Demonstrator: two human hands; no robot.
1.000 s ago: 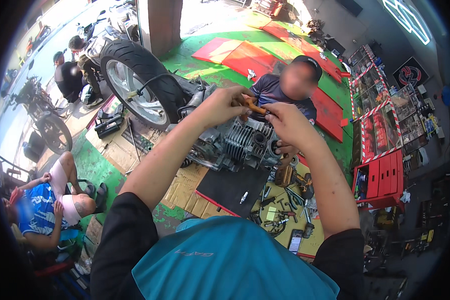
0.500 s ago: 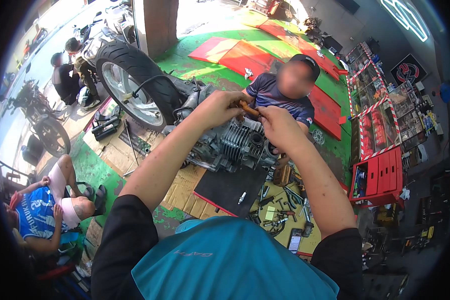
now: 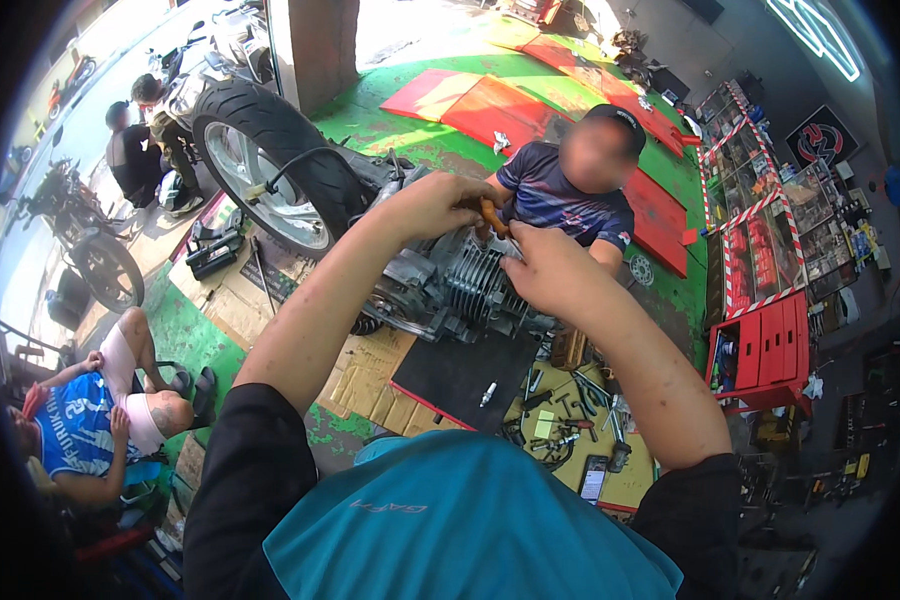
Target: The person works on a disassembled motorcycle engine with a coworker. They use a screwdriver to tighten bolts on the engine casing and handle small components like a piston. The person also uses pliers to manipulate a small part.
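Note:
A small, curved orange-brown piece [image 3: 492,216] is held up over the engine; its exact kind is unclear. My left hand [image 3: 438,208] has its fingers closed on the upper end of it. At the lower end, my right hand [image 3: 555,262] pinches with thumb and fingers, partly hiding what it grips. Below both hands lies the motorcycle engine [image 3: 467,285] with its finned cylinder, joined to a frame and a large wheel [image 3: 260,170]. A co-worker [image 3: 570,190] in a dark patterned shirt sits across the engine, an arm reaching toward it.
A spark plug [image 3: 488,394] lies on a black mat [image 3: 460,372]. Nearer right, several hand tools [image 3: 575,410] and a phone [image 3: 593,478] rest on a yellow sheet. Cardboard [image 3: 370,375] covers floor at the left. A red tool cabinet [image 3: 765,345] stands right; a seated person [image 3: 90,420] is at left.
The orange-brown piece has turned from nearly level to more upright. My right hand has shifted slightly down, and the view has moved a little.

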